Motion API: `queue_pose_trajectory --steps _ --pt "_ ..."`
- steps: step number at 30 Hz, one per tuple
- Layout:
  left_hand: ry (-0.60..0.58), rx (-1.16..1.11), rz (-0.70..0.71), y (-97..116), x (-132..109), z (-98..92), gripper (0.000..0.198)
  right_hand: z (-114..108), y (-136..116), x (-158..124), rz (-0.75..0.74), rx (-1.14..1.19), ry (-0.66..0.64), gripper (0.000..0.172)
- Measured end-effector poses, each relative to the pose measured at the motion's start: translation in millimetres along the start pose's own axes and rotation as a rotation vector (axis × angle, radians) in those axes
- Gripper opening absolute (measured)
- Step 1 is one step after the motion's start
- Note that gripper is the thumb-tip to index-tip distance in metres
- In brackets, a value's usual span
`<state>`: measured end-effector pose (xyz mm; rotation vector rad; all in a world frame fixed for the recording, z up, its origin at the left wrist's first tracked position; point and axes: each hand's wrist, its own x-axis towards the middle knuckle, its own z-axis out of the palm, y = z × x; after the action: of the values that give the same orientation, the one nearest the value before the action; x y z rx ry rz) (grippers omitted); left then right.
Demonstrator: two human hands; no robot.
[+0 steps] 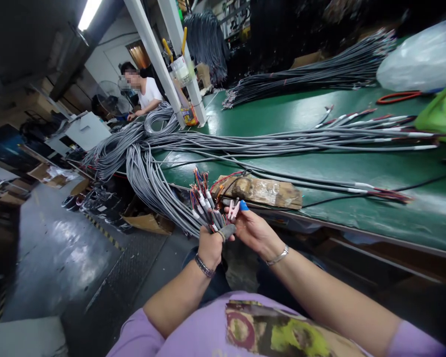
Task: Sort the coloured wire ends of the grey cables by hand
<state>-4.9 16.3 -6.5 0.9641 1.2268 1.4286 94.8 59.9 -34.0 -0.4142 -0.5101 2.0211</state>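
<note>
My left hand (211, 244) is closed around a bundle of grey cables (163, 198) near their stripped ends, where thin coloured wires and white sleeves stick up. A grey covering wraps one of its fingers. Close beside it on the right, my right hand (253, 229) has its fingertips at a pale pink clip (233, 211), pinched between thumb and fingers; blue covers one fingertip. Just behind the hands, a wooden board (282, 194) with a worn block lies at the edge of the green table (357, 218).
Long grey cables (245, 143) run along the table. Farther back lie a dark cable bundle (301, 77), a clear plastic bag (419, 57) and a green basket (440, 111). White posts (171, 44) rise at the table. A person (144, 91) works at the far left.
</note>
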Motion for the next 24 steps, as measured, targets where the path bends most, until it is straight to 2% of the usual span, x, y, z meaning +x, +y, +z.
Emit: queue_pose_trajectory --steps 7,13,18,21,24 --pt "-0.008 0.016 0.005 2.6 -2.3 -1.8 0.022 3.8 -0.9 -2.3 0.025 0.032 0.062 0.030" --pt "-0.027 0.005 -0.021 1.8 -9.0 -12.8 0.018 -6.6 0.7 -8.3 0.083 0.057 0.089 0.035" --pt "-0.075 -0.015 -0.005 2.3 -14.7 -25.9 0.018 -10.5 -0.5 -23.3 0.188 -0.169 0.037 0.041" --pt "-0.132 0.030 -0.007 0.9 -16.0 -30.6 0.016 -1.5 -0.8 -31.1 0.153 -0.356 0.014 0.035" --pt "-0.130 0.076 0.002 -0.7 -16.3 -32.8 0.015 6.6 2.3 -32.3 0.104 -0.476 0.016 0.033"
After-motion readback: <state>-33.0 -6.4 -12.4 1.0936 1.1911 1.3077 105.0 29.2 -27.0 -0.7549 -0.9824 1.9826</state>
